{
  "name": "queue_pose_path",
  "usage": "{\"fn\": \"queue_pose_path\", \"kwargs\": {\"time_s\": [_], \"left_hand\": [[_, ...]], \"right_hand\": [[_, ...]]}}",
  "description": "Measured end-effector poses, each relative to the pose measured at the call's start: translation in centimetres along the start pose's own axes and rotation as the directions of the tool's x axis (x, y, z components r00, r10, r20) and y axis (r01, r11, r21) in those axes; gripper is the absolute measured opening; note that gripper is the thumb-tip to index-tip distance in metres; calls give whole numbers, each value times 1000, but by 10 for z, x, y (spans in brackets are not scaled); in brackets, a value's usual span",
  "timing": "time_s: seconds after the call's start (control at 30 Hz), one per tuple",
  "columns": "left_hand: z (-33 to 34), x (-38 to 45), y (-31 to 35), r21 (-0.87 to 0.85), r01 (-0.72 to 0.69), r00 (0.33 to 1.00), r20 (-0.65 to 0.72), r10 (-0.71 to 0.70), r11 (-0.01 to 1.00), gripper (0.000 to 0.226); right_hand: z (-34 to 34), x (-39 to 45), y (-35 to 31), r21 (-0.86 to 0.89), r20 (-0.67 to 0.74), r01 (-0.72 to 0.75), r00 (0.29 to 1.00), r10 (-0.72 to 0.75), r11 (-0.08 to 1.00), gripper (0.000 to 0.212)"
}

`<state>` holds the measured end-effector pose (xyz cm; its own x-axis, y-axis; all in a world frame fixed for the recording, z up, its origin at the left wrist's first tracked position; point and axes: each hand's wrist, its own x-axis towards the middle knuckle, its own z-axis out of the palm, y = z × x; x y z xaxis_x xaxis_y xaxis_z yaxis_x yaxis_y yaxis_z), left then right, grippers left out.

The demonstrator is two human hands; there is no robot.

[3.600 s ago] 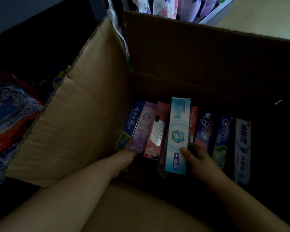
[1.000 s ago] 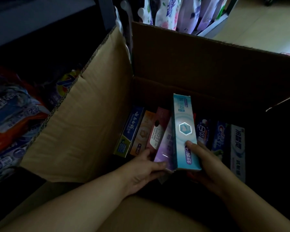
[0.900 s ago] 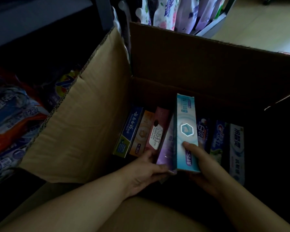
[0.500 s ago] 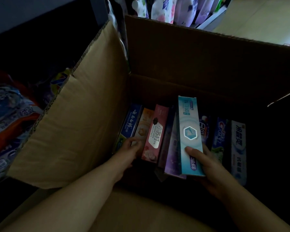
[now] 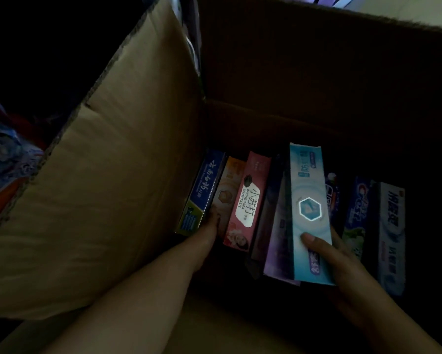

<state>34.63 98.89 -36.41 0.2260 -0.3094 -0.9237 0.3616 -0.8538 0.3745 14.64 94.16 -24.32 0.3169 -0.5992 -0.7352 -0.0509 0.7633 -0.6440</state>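
Observation:
Several toothpaste boxes lie side by side in a dim cardboard carton. My right hand grips the near end of a light blue box with a hexagon mark, thumb on its face; a purple box lies against its left side. My left hand reaches between the blue-and-green box and the orange box at the left, its fingers largely hidden. A pink baking soda box lies beside them.
The carton's left flap stands up and leans outward. More boxes, including a blue one and a pale one, fill the right side. Colourful packets lie outside at the far left.
My left hand let go of the purple box and moved left to the orange and blue-and-green boxes. My right hand keeps its grip on the light blue box. The camera tipped closer.

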Motion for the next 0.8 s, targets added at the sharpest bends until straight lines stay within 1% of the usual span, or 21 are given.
{"fn": "queue_pose_path", "kwargs": {"time_s": [0.03, 0.07, 0.13, 0.17, 0.23, 0.3, 0.37, 0.4, 0.47, 0.53, 0.57, 0.6, 0.67, 0.7, 0.8], "left_hand": [[-3, 7, -4, -24, 15, 1000, 17, -14, 1000, 124], [-4, 2, -3, -44, 24, 998, 59, -21, 999, 112], [0, -28, 10, -13, 11, 987, 162, -9, 1000, 63], [1, -34, 13, -30, -7, 983, 181, 12, 1000, 52], [2, -34, 12, -74, 9, 977, 213, 7, 997, 48], [3, -38, 13, -162, -6, 972, 231, 44, 987, 45], [5, -42, 13, -260, -15, 972, 222, 75, 966, 42], [6, -48, 15, -299, -25, 969, 227, 97, 954, 41], [9, -58, 17, -338, -45, 959, 248, 135, 940, 41], [12, -67, 18, -334, -95, 960, 217, 175, 938, 37], [13, -68, 17, -322, -143, 962, 178, 208, 936, 34], [14, -72, 19, -323, -204, 959, 124, 255, 924, 32], [15, -77, 20, -362, -299, 944, 21, 328, 883, 51], [16, -77, 21, -386, -330, 937, -20, 350, 862, 57], [15, -81, 29, -404, -437, 899, -173, 402, 803, 69]], "right_hand": [[0, 1, -1, 8, -3, 8, 1000, -8, 1000, 48], [-1, 2, -1, 12, -9, 13, 1000, -13, 1000, 47], [0, 1, -1, 9, -24, 12, 1000, -12, 1000, 46], [0, 1, -1, 3, -27, 8, 1000, -8, 1000, 48], [2, 2, -2, -3, -22, 5, 1000, -5, 1000, 53], [3, 2, -2, -5, -14, -2, 1000, 1, 1000, 57], [3, 1, -2, 4, -17, 3, 1000, -3, 1000, 60], [4, 0, -2, -6, -19, 3, 1000, -4, 1000, 65], [3, 1, -1, -28, -25, 3, 1000, -4, 1000, 80], [5, -1, -1, -43, -24, 5, 1000, -7, 999, 84], [5, -1, -1, -48, -22, 4, 1000, -5, 999, 81], [4, -1, 0, -44, -22, 0, 1000, -1, 999, 74], [5, -3, -1, -22, -15, 1, 1000, -1, 1000, 59], [4, -3, 0, -12, -6, -7, 1000, 7, 1000, 55], [4, -5, 0, -4, -1, -22, 1000, 22, 1000, 55]]}}
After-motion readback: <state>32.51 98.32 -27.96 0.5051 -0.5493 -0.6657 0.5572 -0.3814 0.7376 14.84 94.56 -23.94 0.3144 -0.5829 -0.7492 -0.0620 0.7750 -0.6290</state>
